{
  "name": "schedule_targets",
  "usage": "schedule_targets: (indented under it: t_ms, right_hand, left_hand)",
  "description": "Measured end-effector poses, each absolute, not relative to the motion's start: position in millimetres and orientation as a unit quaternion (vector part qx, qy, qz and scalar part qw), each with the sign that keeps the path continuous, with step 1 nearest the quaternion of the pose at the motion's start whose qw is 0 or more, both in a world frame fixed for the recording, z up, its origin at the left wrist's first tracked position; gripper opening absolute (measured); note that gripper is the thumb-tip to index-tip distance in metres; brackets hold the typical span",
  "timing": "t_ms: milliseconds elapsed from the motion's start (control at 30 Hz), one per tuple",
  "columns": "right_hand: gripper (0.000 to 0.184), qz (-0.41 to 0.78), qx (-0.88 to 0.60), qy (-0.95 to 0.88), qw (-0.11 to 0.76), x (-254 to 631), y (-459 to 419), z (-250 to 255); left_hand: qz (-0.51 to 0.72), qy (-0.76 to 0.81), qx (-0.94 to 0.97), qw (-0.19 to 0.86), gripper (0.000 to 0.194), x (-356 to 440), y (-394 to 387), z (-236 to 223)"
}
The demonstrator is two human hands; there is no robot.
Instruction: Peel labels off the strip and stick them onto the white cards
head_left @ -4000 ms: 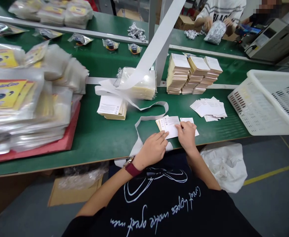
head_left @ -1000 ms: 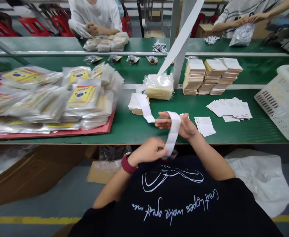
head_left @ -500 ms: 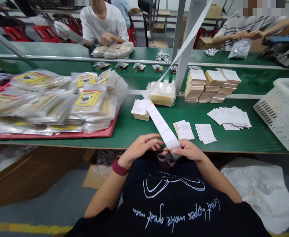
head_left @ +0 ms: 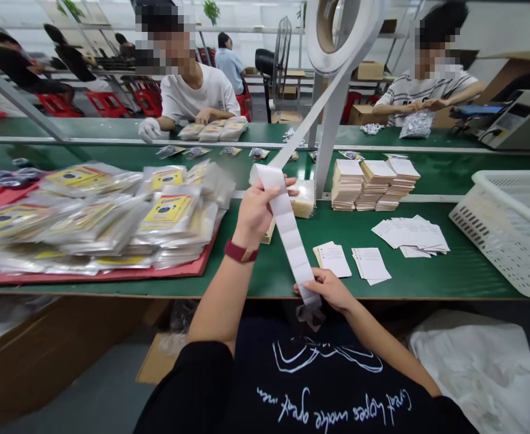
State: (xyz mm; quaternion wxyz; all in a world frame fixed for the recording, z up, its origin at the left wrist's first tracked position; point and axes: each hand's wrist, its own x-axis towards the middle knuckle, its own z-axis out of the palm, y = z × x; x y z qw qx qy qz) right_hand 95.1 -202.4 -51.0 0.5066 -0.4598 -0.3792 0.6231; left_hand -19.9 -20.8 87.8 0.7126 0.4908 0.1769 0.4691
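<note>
Strip of white labels (head_left: 290, 241) slants across the near middle of the green workbench (head_left: 265, 271), running up to a large label roll (head_left: 332, 36) above. Left hand (head_left: 256, 208), red strap at its wrist, grips the strip's higher part between thumb and fingers. Right hand (head_left: 330, 288) pinches it lower down, by the near edge; a loose curl hangs just below.

Beyond the left hand, partly hidden: a bagged stack of cards (head_left: 304, 199). Right of the strip, two small fanned sets of printed cards (head_left: 334, 259), side by side, near each other; further right, a loose card spread (head_left: 412, 234). Tall card stacks (head_left: 348, 184) behind these. White perforated basket (head_left: 509, 226) at far right. Left side: clear packets with yellow cards (head_left: 169, 208), heaped on a red tray (head_left: 208, 253). Across the bench, two people seated, one in a white glove (head_left: 149, 129).
</note>
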Motion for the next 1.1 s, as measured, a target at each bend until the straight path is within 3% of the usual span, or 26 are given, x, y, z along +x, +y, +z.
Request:
schedule_targets:
  t_ms: [100, 233, 333, 400, 533, 667, 767, 833, 967, 1100]
  right_hand:
    - [0.051, 0.537, -0.441, -0.444, 0.566, 101.5, -211.3, -46.7]
    - [0.058, 0.319, -0.466, -0.524, 0.638, 105.3, -230.8, -35.8]
    - [0.056, 0.157, -0.503, -0.564, 0.635, 101.8, -241.2, -32.2]
    - [0.045, 0.111, -0.521, -0.582, 0.615, 97.6, -244.2, -32.5]
    - [0.023, 0.127, -0.572, -0.563, 0.583, 91.6, -245.5, -34.6]
    - [0.016, 0.195, -0.596, -0.521, 0.579, 92.0, -248.0, -35.3]
    - [0.012, 0.267, -0.597, -0.476, 0.588, 93.2, -249.6, -36.8]
    - [0.012, 0.316, -0.595, -0.425, 0.604, 93.3, -249.5, -38.6]
    - [0.018, 0.374, -0.571, -0.376, 0.627, 92.5, -247.5, -39.2]
    - [0.017, 0.325, -0.545, -0.453, 0.627, 93.4, -247.0, -33.9]
  left_hand:
    - [0.398, 0.153, 0.609, 0.668, 0.025, -40.0, -60.4, 82.0]
    - [0.293, 0.199, 0.745, 0.565, 0.023, -54.2, -110.6, 46.1]
    - [0.273, 0.198, 0.806, 0.486, 0.02, -54.4, -133.6, 16.1]
    - [0.26, 0.193, 0.827, 0.46, 0.018, -54.6, -143.3, -1.1]
    - [0.277, 0.239, 0.809, 0.461, 0.018, -59.9, -155.1, -26.0]
    - [0.379, 0.248, 0.814, 0.364, 0.058, -65.6, -156.8, -32.5]
    - [0.373, 0.21, 0.872, 0.236, 0.045, -65.1, -154.6, -29.3]
    - [0.377, 0.184, 0.881, 0.218, 0.035, -62.1, -154.7, -28.7]
    - [0.423, 0.135, 0.845, 0.297, 0.017, -53.1, -158.0, -34.2]
    - [0.457, 0.143, 0.798, 0.366, 0.008, -49.0, -156.6, -35.5]
